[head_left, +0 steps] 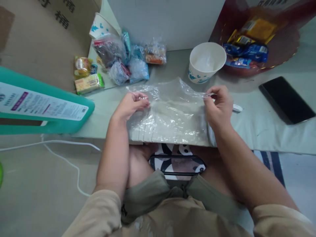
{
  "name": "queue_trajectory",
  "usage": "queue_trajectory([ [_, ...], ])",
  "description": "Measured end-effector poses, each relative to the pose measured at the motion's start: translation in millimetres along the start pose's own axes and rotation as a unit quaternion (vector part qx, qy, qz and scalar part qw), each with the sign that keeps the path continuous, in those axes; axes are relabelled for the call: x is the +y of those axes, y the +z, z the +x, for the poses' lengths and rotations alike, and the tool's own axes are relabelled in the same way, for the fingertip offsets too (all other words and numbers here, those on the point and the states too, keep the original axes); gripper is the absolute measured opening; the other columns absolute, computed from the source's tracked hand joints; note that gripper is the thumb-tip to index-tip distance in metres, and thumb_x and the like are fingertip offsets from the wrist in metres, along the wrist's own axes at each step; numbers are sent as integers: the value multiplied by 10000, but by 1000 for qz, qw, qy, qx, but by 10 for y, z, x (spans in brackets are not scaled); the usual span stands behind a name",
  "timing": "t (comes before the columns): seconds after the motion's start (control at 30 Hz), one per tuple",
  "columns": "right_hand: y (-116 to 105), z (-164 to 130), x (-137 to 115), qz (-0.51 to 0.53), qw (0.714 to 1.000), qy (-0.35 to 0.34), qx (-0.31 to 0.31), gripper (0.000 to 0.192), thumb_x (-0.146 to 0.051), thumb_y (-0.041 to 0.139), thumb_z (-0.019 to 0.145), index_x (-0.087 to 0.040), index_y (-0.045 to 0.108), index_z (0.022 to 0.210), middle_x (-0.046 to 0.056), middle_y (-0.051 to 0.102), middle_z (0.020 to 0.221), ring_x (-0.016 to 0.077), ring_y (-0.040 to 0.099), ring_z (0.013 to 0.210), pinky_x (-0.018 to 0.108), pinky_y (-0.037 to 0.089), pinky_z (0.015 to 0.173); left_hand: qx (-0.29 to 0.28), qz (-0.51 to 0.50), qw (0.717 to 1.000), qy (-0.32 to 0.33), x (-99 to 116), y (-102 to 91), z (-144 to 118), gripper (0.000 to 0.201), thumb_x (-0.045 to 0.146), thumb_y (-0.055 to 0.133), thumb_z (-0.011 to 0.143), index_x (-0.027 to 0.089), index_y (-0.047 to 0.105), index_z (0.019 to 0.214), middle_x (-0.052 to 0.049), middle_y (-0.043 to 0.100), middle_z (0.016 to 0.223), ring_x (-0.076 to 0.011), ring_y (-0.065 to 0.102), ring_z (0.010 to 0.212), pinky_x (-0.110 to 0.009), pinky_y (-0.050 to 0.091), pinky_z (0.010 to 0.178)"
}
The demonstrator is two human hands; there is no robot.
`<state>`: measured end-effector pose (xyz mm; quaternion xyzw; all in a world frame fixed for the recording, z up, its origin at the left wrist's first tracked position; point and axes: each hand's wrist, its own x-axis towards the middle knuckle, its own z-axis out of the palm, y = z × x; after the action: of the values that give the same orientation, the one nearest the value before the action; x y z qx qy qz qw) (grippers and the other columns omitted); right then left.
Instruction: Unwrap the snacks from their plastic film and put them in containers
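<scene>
Clear plastic bag [170, 121], that's what the person has spread flat at the near edge of the cloth-covered worktop [249, 131], right in front of their lap. The left hand [135, 103] has its fingers nipped together on the far left part of the film; the right hand [218, 105] pinches the far right corner, thumb against forefinger. A small white object [237, 108] pokes out from behind the right hand, which hides most of it.

Things crowd in around it. Just beyond the right corner stands an upright paper cup [207, 62], and behind the left side lies a heap of wrapped snacks [123, 62], with another paper cup [102, 28] tilted at its back. A big teal jug [74, 107] juts in from the left, by a cardboard box [49, 39]. A white box [165, 23] blocks the back. Over to the right, a red dish [283, 62] holds yellow and blue packets [254, 52], with a dark phone [287, 98] lying nearer
</scene>
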<state>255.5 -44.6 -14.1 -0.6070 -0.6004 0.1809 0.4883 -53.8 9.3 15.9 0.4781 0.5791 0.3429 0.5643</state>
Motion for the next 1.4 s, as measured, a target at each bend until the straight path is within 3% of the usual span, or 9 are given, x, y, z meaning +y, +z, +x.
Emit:
queue_trajectory([
  [0.13,17,-61,106,80,994,10,-72,581,-354,654,823,-281,480,1372,103,676,1213,237,696,971,411,587,804,60,-35,993,95,5,71,39,147,195,760,810,211,621,854,-13,746,809,-128,724,699,-230,585,667],
  [0.23,22,-98,108,70,987,33,-138,338,-356,684,785,-244,635,1101,96,721,1152,244,720,973,404,595,803,56,8,996,64,-10,101,68,134,224,733,859,235,603,888,4,735,752,-117,688,575,-213,534,558],
  [0.33,-45,-109,19,5,992,38,-116,80,-304,618,821,-229,637,841,68,763,941,237,743,883,410,587,816,52,74,995,49,-47,97,94,126,303,710,897,245,600,920,41,654,569,-108,582,394,-198,374,400],
  [0.47,-147,-112,-86,11,990,94,-101,153,-311,565,902,-255,635,1026,-30,701,663,143,623,497,314,542,602,80,35,991,98,-32,67,77,224,436,707,894,262,597,982,75,593,499,-92,510,324,-195,299,373],
  [0.7,-202,-75,-69,190,975,108,-47,106,-333,600,866,-257,674,871,58,687,1325,63,506,435,293,361,383,25,-87,995,46,88,6,-23,103,297,677,816,245,592,790,51,570,512,-100,508,365,-216,356,365],
  [0.93,-260,28,-7,360,920,156,20,318,-247,734,682,-186,456,540,7,733,1141,13,364,439,244,306,379,-28,-168,985,33,88,-38,-10,171,226,651,753,176,647,590,-25,666,585,-127,634,496,-236,511,497],
  [1.13,-285,75,51,412,898,154,30,366,-143,732,622,-171,390,496,-3,731,1025,54,556,549,233,428,466,-20,-72,997,-33,19,18,98,543,574,580,911,143,706,606,-91,704,623,-139,635,524,-254,500,531],
  [1.27,-307,69,102,388,912,136,9,428,-178,777,654,-178,377,502,13,714,1067,93,629,706,265,521,602,-18,-11,999,27,-20,83,90,206,302,850,702,161,700,695,-18,670,646,-103,607,570,-225,497,574],
  [1.4,-280,54,124,367,921,127,27,467,-201,809,664,-184,375,492,10,680,1038,96,590,707,289,509,619,-26,-73,995,57,31,108,39,340,146,846,577,192,658,857,6,662,920,-133,701,724,-223,518,572],
])
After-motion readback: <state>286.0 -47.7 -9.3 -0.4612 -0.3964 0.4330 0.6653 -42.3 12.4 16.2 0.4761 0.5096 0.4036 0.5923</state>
